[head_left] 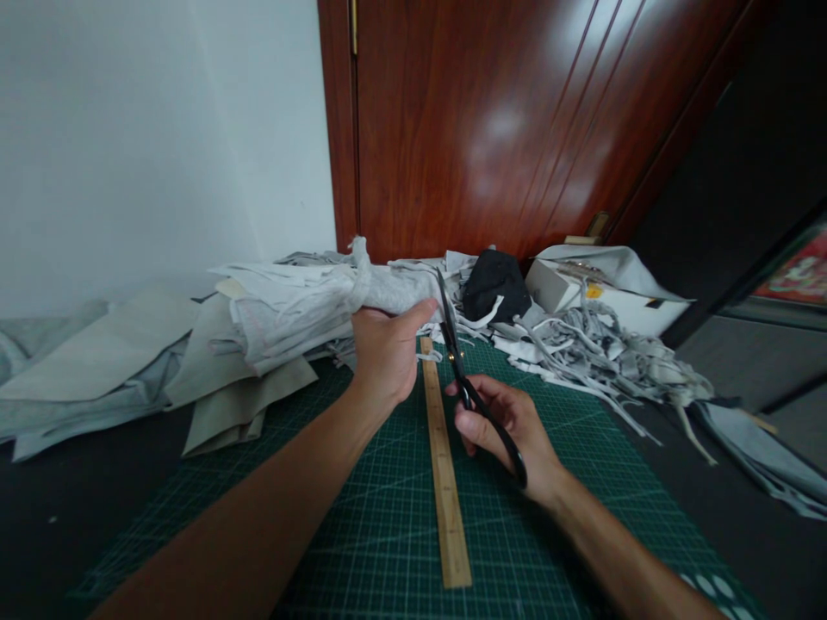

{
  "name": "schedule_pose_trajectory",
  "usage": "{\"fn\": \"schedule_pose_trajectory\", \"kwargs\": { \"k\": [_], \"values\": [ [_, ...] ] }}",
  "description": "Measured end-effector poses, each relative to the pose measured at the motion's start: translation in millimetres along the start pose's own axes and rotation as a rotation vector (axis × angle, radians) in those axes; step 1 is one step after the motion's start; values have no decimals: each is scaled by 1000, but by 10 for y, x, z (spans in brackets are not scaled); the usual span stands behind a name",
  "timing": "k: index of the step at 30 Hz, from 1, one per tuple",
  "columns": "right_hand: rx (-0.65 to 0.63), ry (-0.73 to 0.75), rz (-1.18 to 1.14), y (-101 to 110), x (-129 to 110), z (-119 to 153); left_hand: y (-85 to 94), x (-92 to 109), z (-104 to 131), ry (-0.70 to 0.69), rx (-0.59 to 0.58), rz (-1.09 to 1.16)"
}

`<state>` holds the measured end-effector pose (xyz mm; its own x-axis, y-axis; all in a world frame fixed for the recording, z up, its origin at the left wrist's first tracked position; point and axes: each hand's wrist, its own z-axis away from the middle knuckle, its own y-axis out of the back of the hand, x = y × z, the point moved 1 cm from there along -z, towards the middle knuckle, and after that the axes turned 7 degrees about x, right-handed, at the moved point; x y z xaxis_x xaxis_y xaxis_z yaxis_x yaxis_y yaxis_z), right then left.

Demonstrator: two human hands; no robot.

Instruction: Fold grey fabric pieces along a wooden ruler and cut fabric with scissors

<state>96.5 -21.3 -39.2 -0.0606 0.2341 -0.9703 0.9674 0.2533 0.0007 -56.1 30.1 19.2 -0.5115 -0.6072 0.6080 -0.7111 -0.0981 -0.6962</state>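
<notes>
My left hand (388, 349) is closed around a bunched bundle of whitish fabric (397, 288), its thumb stretched to the right along it. The fabric looks tied or gathered near the hand and fans out to the left. My right hand (507, 422) grips black-handled scissors (457, 366), fingers in the handles and blades pointing up and away. The scissors' tips are close to the right end of the bundle; whether they touch it I cannot tell. Below lies a wooden ruler (443, 465) on a green cutting mat (362, 517).
Layered grey and beige fabric pieces (96, 370) spread at the left. Behind the scissors sits a black cloth item (494, 284). Tangled grey and white fabric strips (594, 344) lie at the right, beside a white box (562, 288). A wooden door (465, 129) stands at the back.
</notes>
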Motion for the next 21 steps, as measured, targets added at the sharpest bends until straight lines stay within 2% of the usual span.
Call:
{"fn": "schedule_pose_trajectory", "kwargs": {
  "k": [21],
  "values": [
    [34,-42,18,0,-9,8,13,-7,20,17,24,-10]
  ]
}}
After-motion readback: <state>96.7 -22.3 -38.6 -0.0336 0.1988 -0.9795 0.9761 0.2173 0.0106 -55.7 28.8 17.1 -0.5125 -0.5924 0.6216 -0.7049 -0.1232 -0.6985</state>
